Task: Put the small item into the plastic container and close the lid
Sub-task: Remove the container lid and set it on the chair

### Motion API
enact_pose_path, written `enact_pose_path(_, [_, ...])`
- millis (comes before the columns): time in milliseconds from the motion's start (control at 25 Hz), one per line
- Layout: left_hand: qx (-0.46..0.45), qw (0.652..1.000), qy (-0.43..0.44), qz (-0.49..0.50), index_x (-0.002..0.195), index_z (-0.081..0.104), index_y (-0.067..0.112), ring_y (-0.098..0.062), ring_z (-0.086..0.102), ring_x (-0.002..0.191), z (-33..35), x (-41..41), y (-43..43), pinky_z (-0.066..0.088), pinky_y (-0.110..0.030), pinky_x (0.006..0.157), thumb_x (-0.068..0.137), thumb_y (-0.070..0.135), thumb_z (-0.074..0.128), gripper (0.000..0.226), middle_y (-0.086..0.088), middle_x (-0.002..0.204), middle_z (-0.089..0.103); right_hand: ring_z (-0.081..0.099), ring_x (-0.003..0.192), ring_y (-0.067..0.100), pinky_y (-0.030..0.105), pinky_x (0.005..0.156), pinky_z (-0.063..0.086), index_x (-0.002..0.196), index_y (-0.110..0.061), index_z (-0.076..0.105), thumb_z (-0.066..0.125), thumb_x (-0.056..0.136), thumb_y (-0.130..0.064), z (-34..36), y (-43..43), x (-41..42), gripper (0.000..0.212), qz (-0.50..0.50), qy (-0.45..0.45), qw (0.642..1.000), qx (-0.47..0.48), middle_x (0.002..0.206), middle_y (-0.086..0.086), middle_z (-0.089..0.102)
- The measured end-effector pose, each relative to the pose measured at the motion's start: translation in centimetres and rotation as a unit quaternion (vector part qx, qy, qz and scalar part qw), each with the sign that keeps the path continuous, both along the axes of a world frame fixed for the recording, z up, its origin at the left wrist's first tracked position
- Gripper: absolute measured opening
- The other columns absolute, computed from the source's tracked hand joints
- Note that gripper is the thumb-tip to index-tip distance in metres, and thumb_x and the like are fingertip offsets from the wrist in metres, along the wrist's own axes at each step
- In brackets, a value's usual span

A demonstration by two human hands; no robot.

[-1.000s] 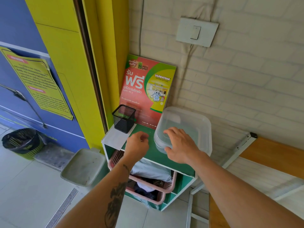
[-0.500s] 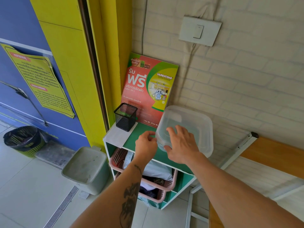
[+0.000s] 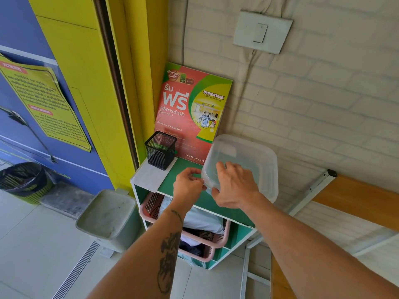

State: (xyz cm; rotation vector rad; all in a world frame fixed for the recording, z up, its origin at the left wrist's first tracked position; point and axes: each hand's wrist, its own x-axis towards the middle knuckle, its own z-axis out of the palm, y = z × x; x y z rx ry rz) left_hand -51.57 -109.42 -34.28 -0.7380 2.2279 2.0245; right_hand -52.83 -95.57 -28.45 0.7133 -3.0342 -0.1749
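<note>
The left hand (image 3: 188,184) has moved to the container (image 3: 244,167) at the shelf's (image 3: 183,180) front edge. Its fingers are pinched narrow at the lid corner; the right hand (image 3: 234,186) spreads wide over the lid, so opening seems next.

A black mesh pen holder (image 3: 160,149) stands at the back left corner of a green-topped shelf unit (image 3: 185,175), on a white sheet (image 3: 149,176). Behind it a red and green laundry poster (image 3: 190,113) leans against the white brick wall (image 3: 323,108), below a light switch (image 3: 262,32). Pink baskets (image 3: 207,240) holding cloth fill the shelves. A grey lidded bin (image 3: 108,219) sits on the floor just beside the unit, and a dark wastebasket (image 3: 23,180) stands further left, under a yellow notice (image 3: 43,102).
</note>
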Motion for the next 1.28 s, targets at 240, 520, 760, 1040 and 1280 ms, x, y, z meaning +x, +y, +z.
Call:
enact_pose_path(240, [0.033,0.999,-0.002,0.009,0.096,0.067,0.018,-0.022,0.071,0.067,-0.1,-0.1,0.1,0.062,-0.038,0.072,0.075,-0.002,0.062,0.029,-0.014,0.078,0.075,0.057,0.084,0.029,0.035,0.061,0.038,0.111,-0.012,0.045,0.058,0.079,-0.047,-0.1,-0.3,0.2,0.049,0.037,0.033,0.998,0.027,0.096,0.013,0.061])
enact_pose_path(520, [0.043,0.999,-0.013,0.019,0.092,0.067,0.02,-0.022,0.07,0.066,0.2,-0.1,0.2,0.063,-0.042,0.075,0.072,-0.002,0.063,0.03,-0.014,0.076,0.075,0.054,0.074,0.029,0.033,0.056,0.035,0.107,-0.012,0.045,0.055,0.081,-0.043,0.0,-0.2,0.2,0.042,0.08,0.056,0.994,0.055,0.089,0.015,0.062])
enact_pose_path(760, [0.061,0.998,-0.033,0.011,0.095,0.067,0.014,-0.024,0.066,0.064,0.4,-0.7,-0.3,0.061,-0.045,0.074,0.071,-0.005,0.062,0.03,-0.015,0.072,0.073,0.06,0.078,0.033,0.036,0.058,0.04,0.108,-0.011,0.045,0.06,0.079,-0.044,-0.3,-1.3,-0.2,0.047,0.04,0.059,0.997,0.026,0.092,0.016,0.061])
enact_pose_path(1040, [0.078,0.996,-0.041,-0.008,0.098,0.069,0.012,-0.021,0.066,0.062,0.7,-0.7,0.0,0.059,-0.033,0.066,0.077,-0.006,0.063,0.028,-0.013,0.068,0.073,0.061,0.064,0.031,0.033,0.052,0.034,0.098,-0.008,0.047,0.06,0.08,-0.035,-0.1,-0.7,-0.7,0.035,0.142,0.082,0.982,0.098,0.077,0.015,0.064])
enact_pose_path(1280, [0.074,0.996,-0.042,-0.005,0.092,0.067,0.016,-0.022,0.067,0.066,0.4,-0.8,0.5,0.062,-0.039,0.074,0.077,-0.008,0.059,0.029,-0.014,0.072,0.073,0.063,0.062,0.033,0.032,0.051,0.035,0.098,-0.008,0.049,0.056,0.083,-0.035,0.9,0.5,-1.0,0.031,0.153,0.08,0.981,0.089,0.076,0.015,0.066])
